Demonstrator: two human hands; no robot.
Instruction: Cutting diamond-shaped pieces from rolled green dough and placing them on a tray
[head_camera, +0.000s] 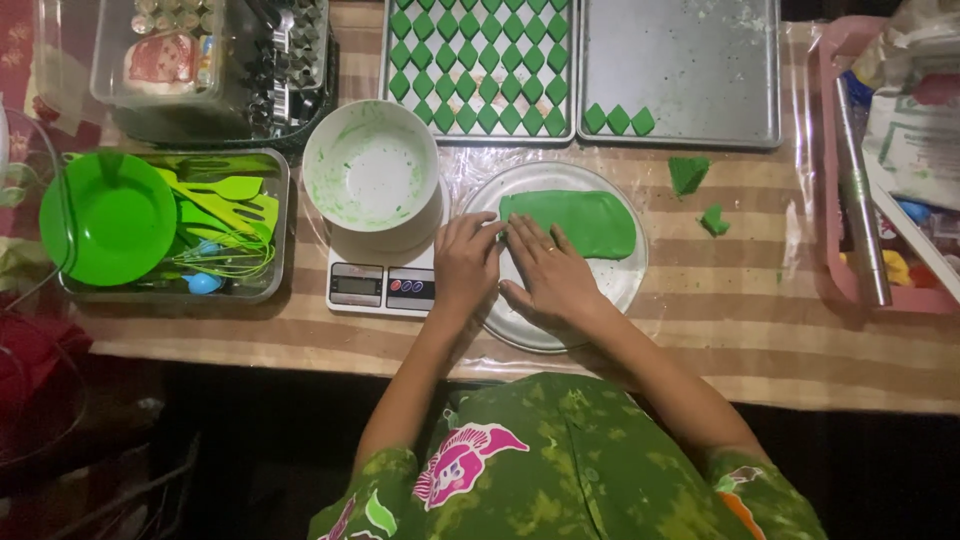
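Green dough (572, 222), rolled into a flat oblong slab, lies on a round clear plate (620, 290) and runs away to the right from both hands. The left hand (466, 262) and the right hand (548, 277) sit side by side at the slab's left end, palms down and fingers spread flat, gripping nothing. The right hand's fingertips (522, 228) press on the dough's near-left edge. The left hand's fingers rest just beside that end, at the plate's left rim, and whether they touch the dough itself I cannot tell. The slab's long axis goes left to right across the far half of the plate, so nearly all of it lies to the right of the hands, and the right hand is the nearer of the two. Its surface looks smooth and even in colour, with a rounded right end and a straighter left end under the fingers.

Just left of the plate, a white bowl (370, 165) smeared with green stands on a kitchen scale (383, 283). Further left, a metal tray (270, 285) holds a green plate (105, 215) and green utensils. On the far side, one baking tray (384, 70) is packed with green diamond pieces (478, 60), and a second baking tray (700, 60) holds only three pieces (618, 120). Two dough scraps (688, 172) lie on the striped tablecloth (760, 320) to the right.
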